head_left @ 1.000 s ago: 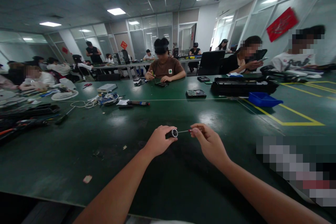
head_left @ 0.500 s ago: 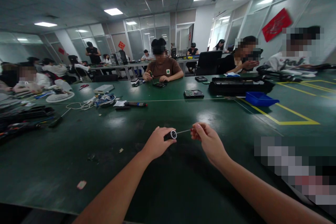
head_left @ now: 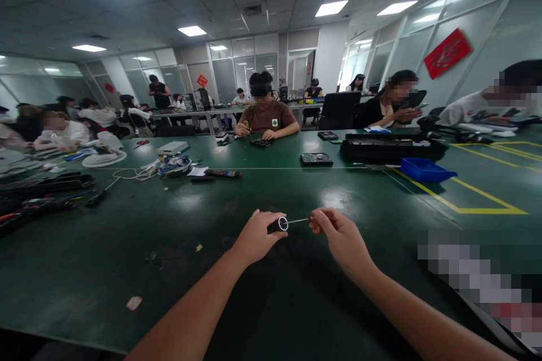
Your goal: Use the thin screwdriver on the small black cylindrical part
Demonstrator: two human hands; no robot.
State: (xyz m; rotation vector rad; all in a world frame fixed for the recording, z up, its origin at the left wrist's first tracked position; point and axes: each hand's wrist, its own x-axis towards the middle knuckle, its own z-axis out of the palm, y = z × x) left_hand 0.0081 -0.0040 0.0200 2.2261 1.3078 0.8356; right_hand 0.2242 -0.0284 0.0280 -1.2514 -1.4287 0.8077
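Observation:
My left hand is closed around a short black cylinder whose round, silver-rimmed end faces right. From that end a thin metal rod runs across to my right hand. Thumb and fingers of the right hand pinch the rod's far end, where a bit of red shows. Most of that end is hidden by the fingers, so I cannot tell whether it is a screwdriver. Both hands are above the green tabletop, a short gap apart.
Ahead lie a hard drive, a long black casing and a blue tray. To the left are a dark pen-like tool, tangled cables and a white fan grille. A person in brown works opposite.
The view has tilted up slightly, so the table and hands appear lower. My hands keep their hold and spacing around the cylinder and rod. A person at far right has leaned lower.

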